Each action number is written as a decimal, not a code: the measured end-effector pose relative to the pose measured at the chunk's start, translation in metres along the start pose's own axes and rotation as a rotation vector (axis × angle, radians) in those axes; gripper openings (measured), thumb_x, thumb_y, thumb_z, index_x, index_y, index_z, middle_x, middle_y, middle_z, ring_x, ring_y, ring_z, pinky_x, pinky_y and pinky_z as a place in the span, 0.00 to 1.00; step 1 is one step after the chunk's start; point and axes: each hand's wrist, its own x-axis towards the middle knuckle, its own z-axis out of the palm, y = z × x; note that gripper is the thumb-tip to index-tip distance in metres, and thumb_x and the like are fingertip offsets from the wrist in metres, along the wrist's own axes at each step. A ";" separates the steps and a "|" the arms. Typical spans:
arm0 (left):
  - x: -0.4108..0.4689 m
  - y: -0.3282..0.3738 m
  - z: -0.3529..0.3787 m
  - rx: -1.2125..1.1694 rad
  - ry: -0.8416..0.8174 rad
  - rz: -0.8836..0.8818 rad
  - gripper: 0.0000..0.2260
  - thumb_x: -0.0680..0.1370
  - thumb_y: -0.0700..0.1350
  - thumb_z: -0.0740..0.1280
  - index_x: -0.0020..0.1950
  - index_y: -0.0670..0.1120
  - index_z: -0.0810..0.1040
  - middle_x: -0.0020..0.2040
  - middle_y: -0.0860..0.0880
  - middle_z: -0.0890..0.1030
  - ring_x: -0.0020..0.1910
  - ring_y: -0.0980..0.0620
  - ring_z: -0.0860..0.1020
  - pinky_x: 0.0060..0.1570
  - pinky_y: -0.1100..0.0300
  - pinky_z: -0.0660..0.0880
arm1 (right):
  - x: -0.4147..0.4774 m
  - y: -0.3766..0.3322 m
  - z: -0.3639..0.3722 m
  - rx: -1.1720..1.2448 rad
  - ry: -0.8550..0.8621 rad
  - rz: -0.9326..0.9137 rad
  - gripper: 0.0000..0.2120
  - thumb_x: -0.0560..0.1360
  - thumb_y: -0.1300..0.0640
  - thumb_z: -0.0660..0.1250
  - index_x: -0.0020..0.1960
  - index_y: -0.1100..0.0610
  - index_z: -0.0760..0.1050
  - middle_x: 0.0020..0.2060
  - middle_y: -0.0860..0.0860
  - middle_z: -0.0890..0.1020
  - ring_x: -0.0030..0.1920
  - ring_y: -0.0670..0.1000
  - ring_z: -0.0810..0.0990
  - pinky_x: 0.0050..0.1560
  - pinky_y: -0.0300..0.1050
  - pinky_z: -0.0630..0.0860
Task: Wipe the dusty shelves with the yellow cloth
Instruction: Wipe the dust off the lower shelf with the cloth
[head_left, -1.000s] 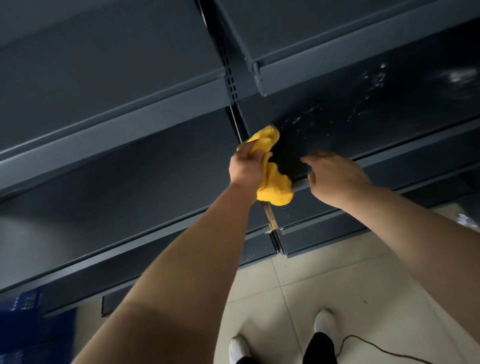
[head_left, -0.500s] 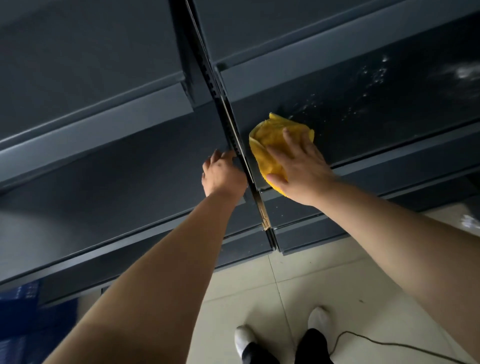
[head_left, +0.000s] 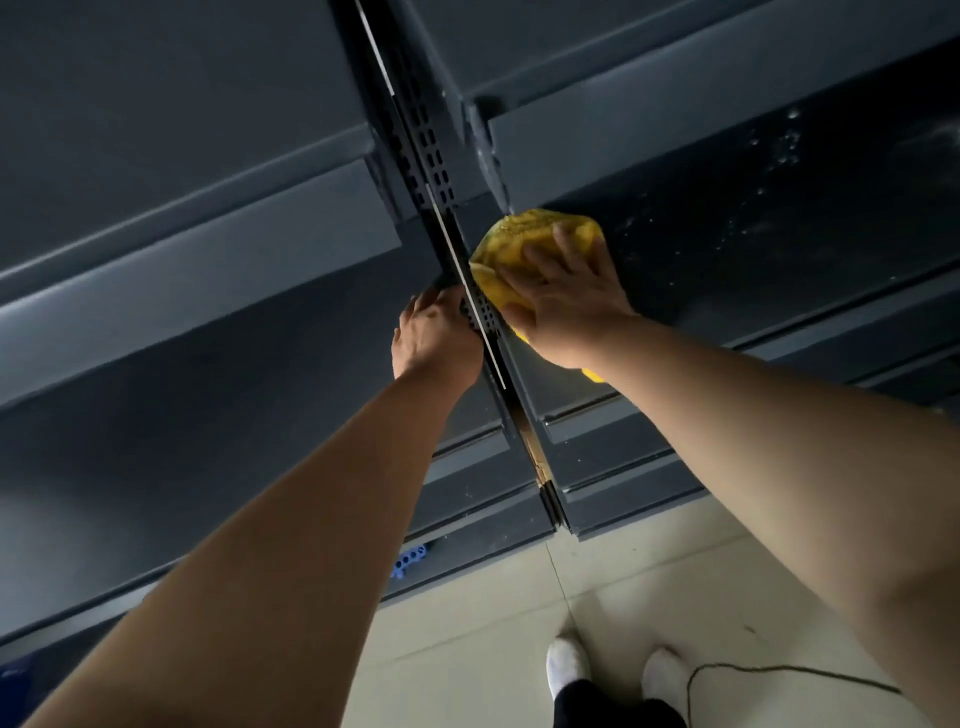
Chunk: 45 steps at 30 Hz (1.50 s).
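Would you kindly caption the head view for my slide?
Right hand presses yellow cloth onto the dusty shelf; left hand holds the slotted upright.

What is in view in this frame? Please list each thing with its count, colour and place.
yellow cloth: one, yellow, on the right shelf beside the upright post
shelves: several tiers, dark grey, either side of the upright post
dust specks: many, white, on the right shelf beyond the cloth
upright post: one, black, slotted, between the two shelf bays
blue plastic item: one, blue, partly hidden under a lower left shelf
floor: beige tiles, bottom
cable: one, dark, on the floor right of the shoes
shoes: two, white, bottom centre
left hand: one, touches the upright post; grip unclear
right hand: one, straight fingers press the cloth
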 end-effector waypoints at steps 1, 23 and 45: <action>0.005 -0.003 0.001 0.012 0.005 0.015 0.21 0.78 0.41 0.55 0.71 0.51 0.70 0.71 0.47 0.69 0.70 0.43 0.65 0.67 0.49 0.65 | 0.010 0.000 0.000 0.013 0.009 0.020 0.28 0.79 0.36 0.40 0.78 0.40 0.43 0.79 0.47 0.46 0.77 0.59 0.35 0.73 0.66 0.36; 0.021 0.060 0.014 -0.045 0.089 -0.062 0.25 0.77 0.37 0.56 0.74 0.51 0.67 0.74 0.48 0.68 0.71 0.45 0.66 0.64 0.54 0.67 | 0.039 0.085 -0.015 0.029 0.023 0.166 0.27 0.81 0.41 0.43 0.78 0.46 0.48 0.79 0.49 0.49 0.78 0.57 0.37 0.74 0.64 0.39; -0.004 0.074 0.012 0.038 0.046 -0.235 0.22 0.75 0.36 0.58 0.71 0.41 0.68 0.69 0.40 0.69 0.68 0.38 0.67 0.62 0.46 0.68 | -0.019 0.143 -0.018 0.099 0.007 0.331 0.27 0.82 0.44 0.45 0.79 0.50 0.48 0.79 0.54 0.49 0.78 0.60 0.39 0.75 0.63 0.38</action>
